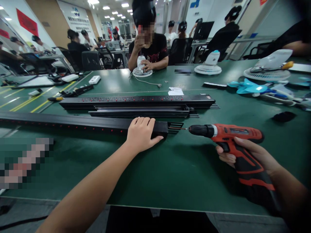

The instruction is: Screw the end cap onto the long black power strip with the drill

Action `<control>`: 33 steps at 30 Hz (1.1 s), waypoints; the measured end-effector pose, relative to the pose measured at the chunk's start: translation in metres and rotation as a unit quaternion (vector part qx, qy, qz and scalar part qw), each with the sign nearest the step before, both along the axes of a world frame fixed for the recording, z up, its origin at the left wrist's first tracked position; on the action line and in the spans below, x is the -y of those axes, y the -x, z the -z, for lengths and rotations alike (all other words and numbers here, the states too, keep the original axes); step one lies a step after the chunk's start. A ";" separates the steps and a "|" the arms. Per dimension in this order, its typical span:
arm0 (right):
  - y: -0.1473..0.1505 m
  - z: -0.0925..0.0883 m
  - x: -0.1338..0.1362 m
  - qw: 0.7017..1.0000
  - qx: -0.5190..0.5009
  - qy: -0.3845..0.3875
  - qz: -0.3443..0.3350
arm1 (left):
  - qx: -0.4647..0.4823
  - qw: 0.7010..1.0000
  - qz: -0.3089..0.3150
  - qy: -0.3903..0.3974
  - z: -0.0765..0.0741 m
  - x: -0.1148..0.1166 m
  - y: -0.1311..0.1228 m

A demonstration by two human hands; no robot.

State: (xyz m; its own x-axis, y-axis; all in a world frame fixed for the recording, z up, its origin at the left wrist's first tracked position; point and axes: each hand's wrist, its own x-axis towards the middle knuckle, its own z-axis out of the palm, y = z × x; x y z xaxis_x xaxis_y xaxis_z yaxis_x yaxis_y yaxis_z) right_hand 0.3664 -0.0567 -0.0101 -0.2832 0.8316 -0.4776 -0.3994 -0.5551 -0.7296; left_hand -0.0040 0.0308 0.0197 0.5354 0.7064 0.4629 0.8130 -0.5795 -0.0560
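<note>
My left hand [141, 134] is closed over the right end of a long black metal bar [73, 122] with a row of small red dots, which lies along the table. Flat slotted black strips [175, 126] stick out of that end. In my right hand [255, 152] is a red and black cordless drill [238, 132], held by its grip with fingers around the trigger area. A thin bit points left from its chuck, its tip close to the bar's end; I cannot tell whether it touches.
Behind lie a second black bar [136, 99] and a narrower black channel [138, 112]. White fan parts [208, 69] and blue fan blades [246, 86] lie at the right rear. Across the green table [184, 181] a person [149, 48] handles a white fan. A screwdriver [54, 99] lies at left.
</note>
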 end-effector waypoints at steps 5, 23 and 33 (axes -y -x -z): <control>-0.002 0.001 0.000 1.000 0.002 -0.006 -0.001 | -0.004 1.000 -0.003 0.004 0.000 0.000 0.000; -0.003 0.003 0.002 0.998 -0.034 -0.011 -0.044 | -0.006 1.000 -0.005 0.005 0.001 0.000 0.000; 0.004 -0.004 0.004 1.000 -0.026 -0.016 -0.006 | -0.006 1.000 -0.007 0.005 0.000 0.000 0.000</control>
State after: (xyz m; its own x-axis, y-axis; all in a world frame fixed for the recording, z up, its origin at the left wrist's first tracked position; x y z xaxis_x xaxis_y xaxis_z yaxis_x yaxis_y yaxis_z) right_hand 0.3621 -0.0604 -0.0062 -0.3163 0.8430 -0.4352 -0.4307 -0.5363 -0.7258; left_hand -0.0043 0.0309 0.0195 0.5315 0.7182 0.4490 0.8199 -0.5694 -0.0598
